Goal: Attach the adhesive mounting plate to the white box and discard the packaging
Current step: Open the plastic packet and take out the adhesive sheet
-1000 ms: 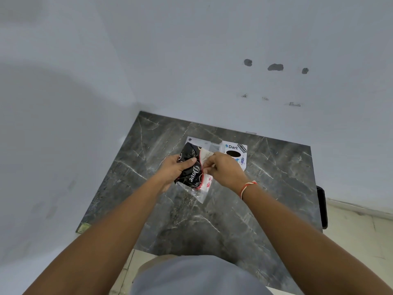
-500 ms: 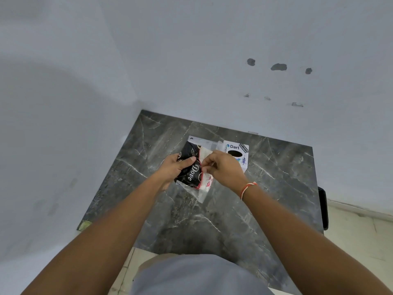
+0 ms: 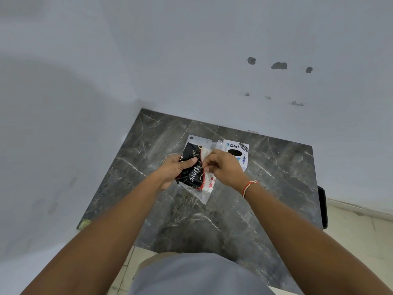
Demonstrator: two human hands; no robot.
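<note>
**Inspector:** While both hands are over the slab, state what each one holds.

**Me:** My left hand (image 3: pixel 173 170) is closed on the black printed pack (image 3: pixel 191 169), thumb across its glossy face, fingers under it. The pack sits inside a clear plastic sleeve (image 3: pixel 204 193) whose crinkled lower corner hangs free above the table. My right hand (image 3: pixel 223 167) pinches the pale, red-marked edge (image 3: pixel 209 184) beside the black panel, fingers curled tight on it.

**Inspector:** And the white box?

**Me:** The white box (image 3: pixel 239 151) lies flat on the grey marble table (image 3: pixel 276 177), just behind my right hand and partly hidden by it. It is rectangular, with a black oval opening on top and stickers, one reading "Dart". A flat white card (image 3: pixel 196 140) lies beside it, behind the pack.

**Inspector:** Is the mounting plate visible?

**Me:** I cannot tell it apart from the pack's contents.
</note>
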